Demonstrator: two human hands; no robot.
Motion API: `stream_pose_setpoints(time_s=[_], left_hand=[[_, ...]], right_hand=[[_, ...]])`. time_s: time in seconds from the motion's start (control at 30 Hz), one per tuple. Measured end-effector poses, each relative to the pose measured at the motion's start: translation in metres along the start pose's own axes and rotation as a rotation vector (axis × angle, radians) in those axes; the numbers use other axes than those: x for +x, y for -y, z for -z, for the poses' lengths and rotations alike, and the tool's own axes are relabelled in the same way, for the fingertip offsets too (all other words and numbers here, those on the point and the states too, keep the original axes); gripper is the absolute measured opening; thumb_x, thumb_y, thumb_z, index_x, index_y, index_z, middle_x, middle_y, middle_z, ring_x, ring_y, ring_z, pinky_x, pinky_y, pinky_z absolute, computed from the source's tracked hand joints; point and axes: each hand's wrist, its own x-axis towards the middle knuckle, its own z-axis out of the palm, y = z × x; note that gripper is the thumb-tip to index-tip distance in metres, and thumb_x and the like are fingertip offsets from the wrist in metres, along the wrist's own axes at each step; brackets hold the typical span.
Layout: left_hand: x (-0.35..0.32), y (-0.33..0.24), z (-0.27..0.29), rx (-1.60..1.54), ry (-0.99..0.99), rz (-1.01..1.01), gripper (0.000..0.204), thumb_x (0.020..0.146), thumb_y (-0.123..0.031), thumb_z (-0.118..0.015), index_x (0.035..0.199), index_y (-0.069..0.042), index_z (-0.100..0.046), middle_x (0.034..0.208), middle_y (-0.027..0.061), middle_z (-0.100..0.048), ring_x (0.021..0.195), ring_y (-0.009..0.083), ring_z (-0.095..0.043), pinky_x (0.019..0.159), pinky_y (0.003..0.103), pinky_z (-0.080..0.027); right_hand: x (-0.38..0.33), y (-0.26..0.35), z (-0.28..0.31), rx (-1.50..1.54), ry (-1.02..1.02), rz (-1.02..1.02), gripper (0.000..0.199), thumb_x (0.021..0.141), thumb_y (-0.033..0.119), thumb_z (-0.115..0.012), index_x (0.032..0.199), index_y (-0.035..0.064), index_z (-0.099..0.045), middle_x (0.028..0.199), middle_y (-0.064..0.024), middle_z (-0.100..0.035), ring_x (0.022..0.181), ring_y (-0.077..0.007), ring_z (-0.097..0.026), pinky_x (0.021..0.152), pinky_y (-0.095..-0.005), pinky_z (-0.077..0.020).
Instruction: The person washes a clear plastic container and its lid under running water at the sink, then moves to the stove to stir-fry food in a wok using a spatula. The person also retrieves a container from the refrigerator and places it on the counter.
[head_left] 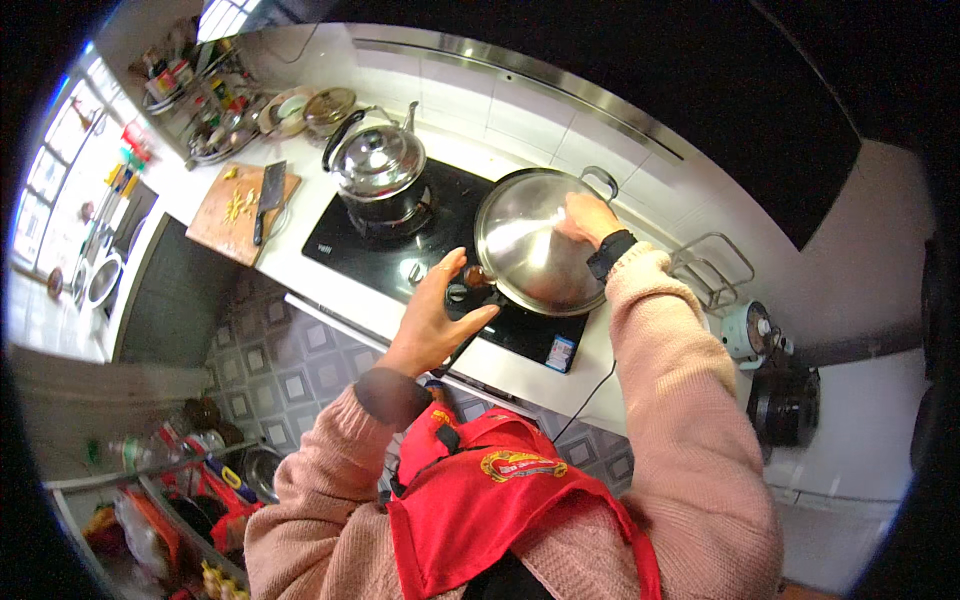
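Observation:
A shiny domed metal lid (520,245) covers a wide pan on the right side of the black glass stove (330,225). My right hand (592,218) is closed at the top of the lid, its fingers curled where a knob would be; the knob itself is hidden. My left hand (432,322) hovers over the stove's front edge, thumb and fingers spread, with nothing in it. Just beyond its fingertips the pan's brown handle (478,277) points toward me. On the far side of the pan a metal loop handle (601,180) sticks out.
A steel kettle (380,160) stands on the left burner. Further left, a cleaver (270,195) and pale chopped pieces lie on a wooden cutting board (215,225). A wire rack (712,268) and a light green appliance (745,335) stand right of the stove. A range hood (530,85) hangs above.

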Motion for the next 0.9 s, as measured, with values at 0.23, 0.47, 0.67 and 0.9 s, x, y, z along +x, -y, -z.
stream_pose_setpoints(time_s=[0.23,0.47,0.67,0.9], left_hand=[[0.044,0.005,-0.013,-0.32,0.266,0.096,0.033,0.096,-0.012,-0.067,0.125,0.0,-0.057,0.114,0.0096,-0.068,0.102,0.013,-0.064,0.09,0.027,-0.051],[0.047,0.006,-0.008,-0.271,0.279,0.059,0.023,0.097,-0.011,-0.065,0.116,0.0,-0.06,0.106,0.0103,-0.07,0.097,0.015,-0.067,0.084,0.027,-0.052],[0.044,0.001,-0.013,-0.341,0.244,0.021,0.026,0.094,-0.007,-0.067,0.119,-0.002,-0.061,0.11,0.0055,-0.07,0.095,0.0104,-0.065,0.086,0.025,-0.05],[0.029,0.0,-0.016,-0.311,0.194,-0.005,0.034,0.094,-0.002,-0.066,0.126,-0.001,-0.055,0.114,0.007,-0.067,0.098,0.0099,-0.063,0.085,0.024,-0.05]], right_hand=[[-0.01,0.009,0.019,0.193,0.006,-0.137,0.032,0.075,0.023,-0.067,0.09,-0.0054,-0.072,0.093,-0.0287,-0.069,0.09,-0.0425,-0.068,0.08,-0.0464,-0.0551],[-0.051,0.009,0.042,0.292,-0.201,-0.202,0.038,0.08,0.027,-0.07,0.105,-0.0005,-0.064,0.092,-0.0242,-0.069,0.088,-0.0392,-0.067,0.079,-0.0446,-0.0528],[-0.112,-0.009,0.065,0.348,-0.403,-0.23,0.041,0.079,0.024,-0.073,0.111,0.0029,-0.061,0.089,-0.0205,-0.069,0.082,-0.0363,-0.068,0.073,-0.0428,-0.0533],[-0.227,-0.089,0.074,0.557,-0.529,-0.386,0.037,0.082,0.021,-0.076,0.112,0.0052,-0.061,0.087,-0.0109,-0.07,0.082,-0.0187,-0.07,0.072,-0.0341,-0.0543]])
